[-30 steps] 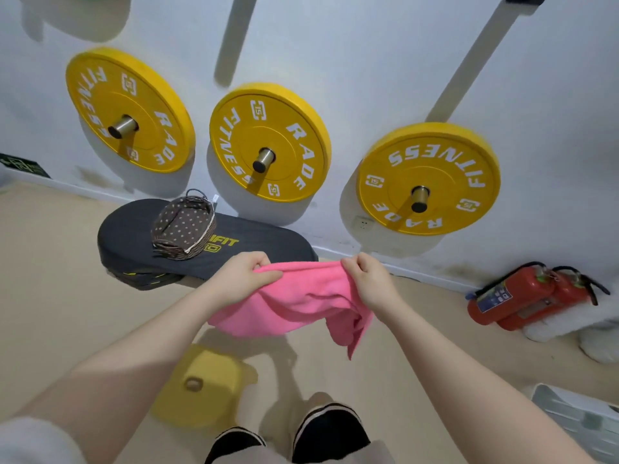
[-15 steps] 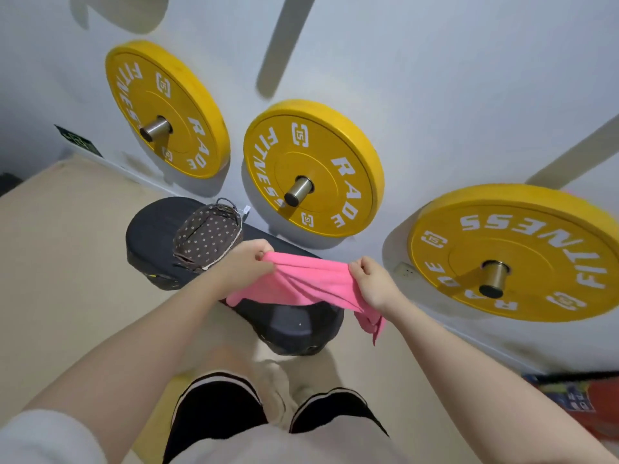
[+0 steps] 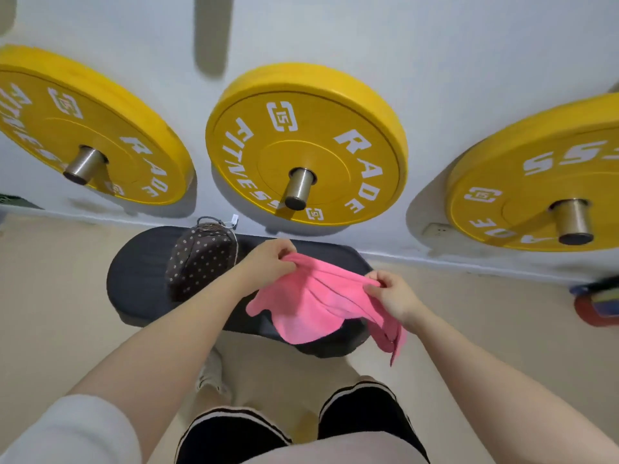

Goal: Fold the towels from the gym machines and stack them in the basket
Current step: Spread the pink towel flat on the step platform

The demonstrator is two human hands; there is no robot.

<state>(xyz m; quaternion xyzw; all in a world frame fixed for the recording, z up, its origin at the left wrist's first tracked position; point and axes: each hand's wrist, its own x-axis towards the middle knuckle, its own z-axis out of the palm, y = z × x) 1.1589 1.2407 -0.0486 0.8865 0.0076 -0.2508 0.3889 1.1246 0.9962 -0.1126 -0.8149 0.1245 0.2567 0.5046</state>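
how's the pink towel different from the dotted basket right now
The pink towel is plain bright cloth, held up by the left hand and right hand; the basket is dark brown with pale dots and sits on the black bench pad. The towel hangs limp and rumpled; the basket keeps its shape. Both are over the pad.

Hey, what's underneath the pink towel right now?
Under the pink towel, pinched by the left hand and right hand, is the black padded bench. The towel hides part of the pad; whether anything lies there cannot be seen.
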